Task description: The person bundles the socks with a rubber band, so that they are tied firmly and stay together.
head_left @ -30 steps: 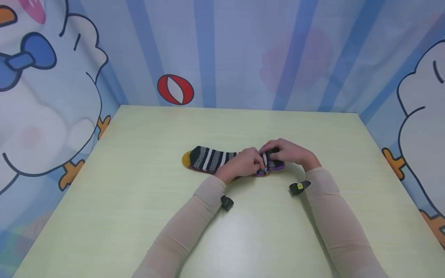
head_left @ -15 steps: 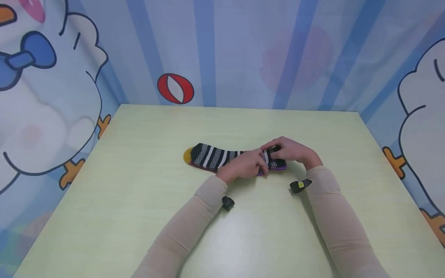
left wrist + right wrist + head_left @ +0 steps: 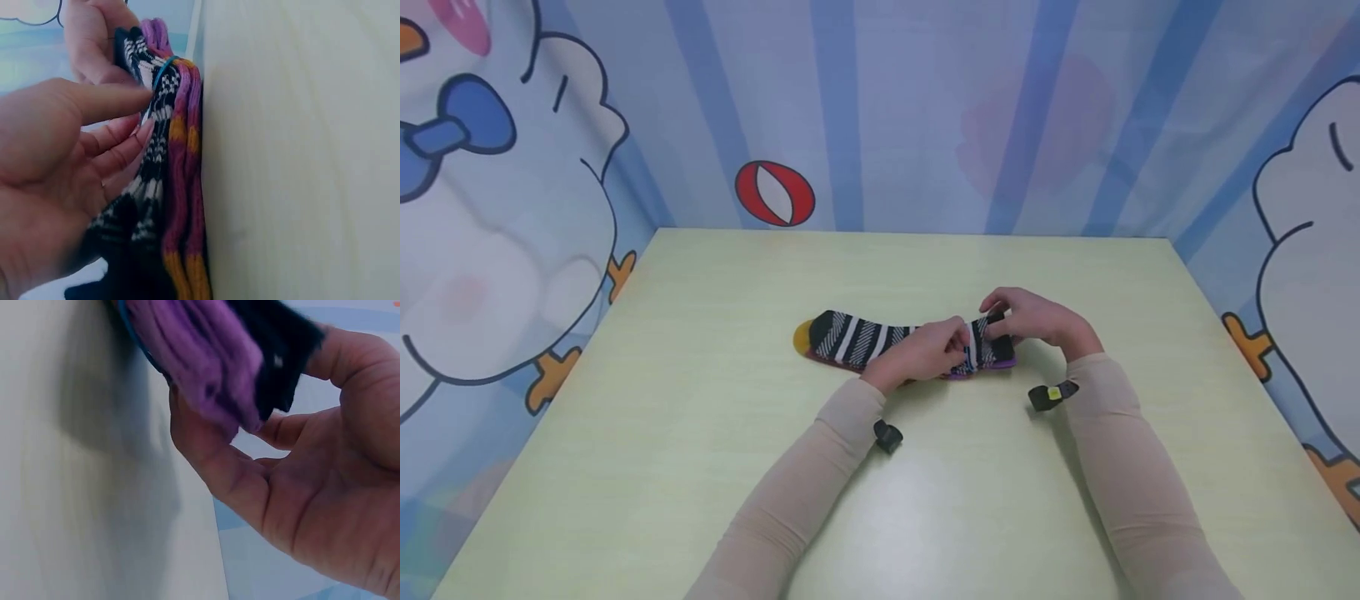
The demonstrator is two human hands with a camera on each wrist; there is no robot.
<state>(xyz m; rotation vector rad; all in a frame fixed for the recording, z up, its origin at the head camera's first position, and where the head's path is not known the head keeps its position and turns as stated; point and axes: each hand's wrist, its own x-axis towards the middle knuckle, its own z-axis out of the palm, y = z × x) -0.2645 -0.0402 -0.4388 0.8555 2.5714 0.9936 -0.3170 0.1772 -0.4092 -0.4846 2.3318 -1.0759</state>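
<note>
A stack of socks (image 3: 857, 340) lies on the table: a black-and-white patterned pair (image 3: 153, 150) against a purple-and-mustard pair (image 3: 190, 150). A thin blue band (image 3: 164, 70) loops around the stack near its cuff end. My left hand (image 3: 921, 352) rests at the middle of the stack; its thumb and fingertips touch the patterned fabric beside the band, fairly straight. With my right hand (image 3: 1037, 321) I hold the cuff end, thumb over the black cuffs (image 3: 281, 356) and a finger beneath the purple cuffs (image 3: 206, 362). Part of the band is hidden by the socks.
The pale table (image 3: 715, 467) reaches back to a blue striped curtain (image 3: 917, 117) with cartoon figures at both sides. A small black camera sits at each wrist, one at the left (image 3: 888, 437) and one at the right (image 3: 1051, 395).
My right hand has shifted slightly right and up, its fingers drawing away from the left hand toward the cuff end. The left hand's fingers have pulled back a little. The socks stay nearly in place.
</note>
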